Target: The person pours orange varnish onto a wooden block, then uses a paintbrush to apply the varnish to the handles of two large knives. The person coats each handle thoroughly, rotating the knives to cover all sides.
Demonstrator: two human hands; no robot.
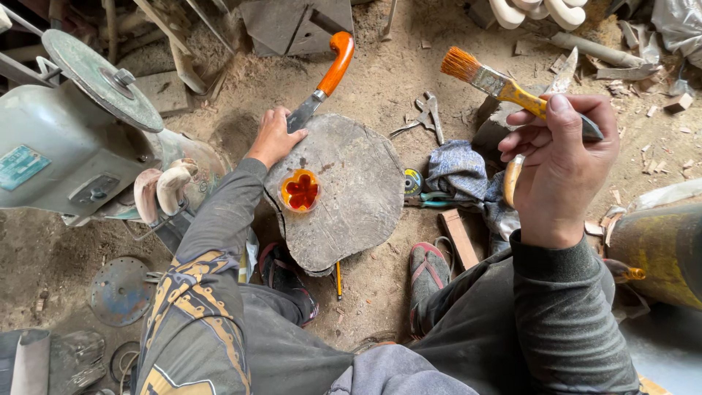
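My left hand (274, 135) rests on the far left edge of a flat wooden stump (351, 197) and grips the blade of a knife (303, 115). The knife's glossy orange curved handle (336, 62) points away from me. A small flower-shaped cup of orange-red liquid (300, 191) stands on the stump, just below that hand. My right hand (559, 164) is raised to the right of the stump and holds a yellow-handled paintbrush (504, 86) with orange bristles pointing up-left. A pale curved wooden piece (512, 179) shows under the same hand.
A grey bench grinder (80, 139) with a disc stands at left, with pale curved handles (164, 186) hung by it. Pliers (428, 117), a blue cloth (457, 168), a small tape roll (413, 181) and a wood block (459, 238) lie on the sawdust floor. A yellow cylinder (658, 245) lies at right.
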